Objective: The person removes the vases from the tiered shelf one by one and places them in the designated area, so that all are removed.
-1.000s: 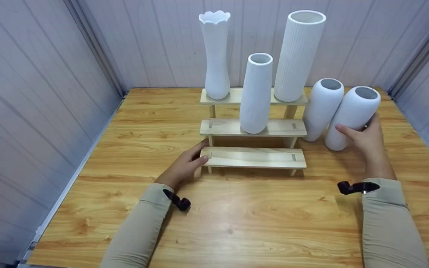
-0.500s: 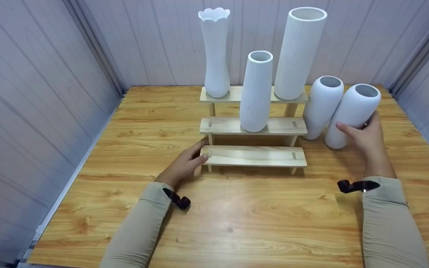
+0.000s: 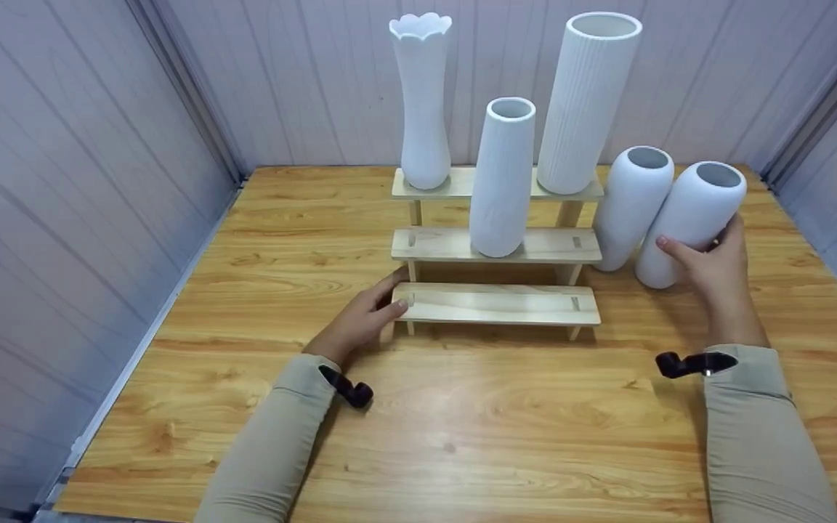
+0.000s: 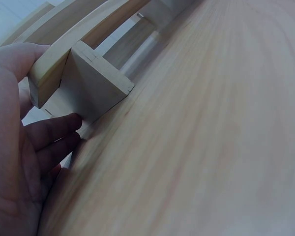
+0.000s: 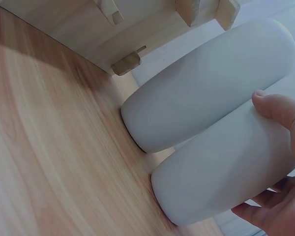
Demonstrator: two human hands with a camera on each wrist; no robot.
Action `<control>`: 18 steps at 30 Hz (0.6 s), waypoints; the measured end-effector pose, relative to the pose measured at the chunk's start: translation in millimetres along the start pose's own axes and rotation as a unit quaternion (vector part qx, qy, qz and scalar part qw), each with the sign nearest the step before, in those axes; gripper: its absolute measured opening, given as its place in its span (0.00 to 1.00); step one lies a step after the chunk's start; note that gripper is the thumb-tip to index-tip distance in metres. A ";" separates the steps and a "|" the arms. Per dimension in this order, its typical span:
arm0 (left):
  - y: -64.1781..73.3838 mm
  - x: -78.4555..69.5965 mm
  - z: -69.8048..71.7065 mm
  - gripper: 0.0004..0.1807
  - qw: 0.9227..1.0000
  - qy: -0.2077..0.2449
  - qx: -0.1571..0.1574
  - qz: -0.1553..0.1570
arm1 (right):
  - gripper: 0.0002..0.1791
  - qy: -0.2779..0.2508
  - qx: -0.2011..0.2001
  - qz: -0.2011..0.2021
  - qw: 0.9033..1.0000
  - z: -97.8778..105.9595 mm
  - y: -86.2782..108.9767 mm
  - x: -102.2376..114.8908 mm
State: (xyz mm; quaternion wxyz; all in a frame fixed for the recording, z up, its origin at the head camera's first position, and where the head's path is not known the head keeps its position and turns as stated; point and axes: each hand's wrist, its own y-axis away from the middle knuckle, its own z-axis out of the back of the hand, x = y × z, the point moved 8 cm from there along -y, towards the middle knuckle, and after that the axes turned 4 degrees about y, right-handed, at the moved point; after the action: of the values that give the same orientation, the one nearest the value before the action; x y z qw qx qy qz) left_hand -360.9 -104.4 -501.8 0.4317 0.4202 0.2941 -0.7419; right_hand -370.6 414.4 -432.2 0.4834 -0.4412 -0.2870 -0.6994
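Note:
At the left end of a three-step wooden stand point(image 3: 498, 303), my left hand point(image 3: 360, 317) grips the lowest step. Its thumb lies on the step's top, while the left wrist view shows the fingers point(image 4: 59, 128) bent beside the end leg. My right hand point(image 3: 722, 276) holds a smooth white vase point(image 3: 698, 207) at the stand's right, thumb across its front and fingers round the far side. That vase stands upright on the table, right beside a matching white vase point(image 3: 631, 211). In the right wrist view both bases point(image 5: 162, 196) are down on the wood surface.
On the stand's top step are a scalloped-rim vase point(image 3: 424, 109) at left and a tall ribbed vase point(image 3: 585, 109) at right. A tapered vase point(image 3: 502, 181) occupies the middle step. Panelled walls point(image 3: 302, 87) enclose the wooden table point(image 3: 462, 428) at the back and sides.
The head view has shifted slightly, so everything sits a little higher in it. Both hands, the stand and the vases keep their places relative to one another.

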 end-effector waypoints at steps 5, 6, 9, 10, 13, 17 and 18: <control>0.0 -0.7 -0.1 0.35 1.000 0.001 0.003 -0.009 | 0.61 -0.003 0.003 -0.001 1.000 0.2 -1.4 -1.9; -0.2 -0.8 0.0 0.35 1.000 -0.001 0.002 -0.010 | 0.61 -0.005 0.004 -0.001 1.000 0.1 -1.8 -2.1; -0.6 -1.4 0.0 0.35 1.000 0.003 0.000 -0.015 | 0.61 -0.009 0.004 0.000 1.000 0.6 -2.9 -2.5; -0.7 -1.6 -0.1 0.34 1.000 0.005 0.000 -0.015 | 0.61 -0.009 0.003 0.001 1.000 0.5 -3.3 -2.3; -0.4 -1.6 -0.5 0.34 1.000 0.011 0.001 -0.017 | 0.62 -0.008 0.001 0.003 1.000 0.1 -4.3 -2.2; 0.4 -0.4 -0.7 0.35 1.000 0.006 -0.003 -0.009 | 0.62 -0.013 0.003 0.001 1.000 -0.6 -3.6 -1.7; 0.5 -0.2 -1.0 0.35 1.000 0.007 -0.003 -0.007 | 0.62 -0.020 0.005 -0.002 1.000 -0.8 -2.9 -1.6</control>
State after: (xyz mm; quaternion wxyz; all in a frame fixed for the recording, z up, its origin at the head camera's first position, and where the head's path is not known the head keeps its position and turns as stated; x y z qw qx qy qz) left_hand -360.0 -103.8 -502.1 0.4257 0.4221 0.3018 -0.7413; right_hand -373.3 415.4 -433.9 0.4786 -0.4525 -0.3006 -0.6898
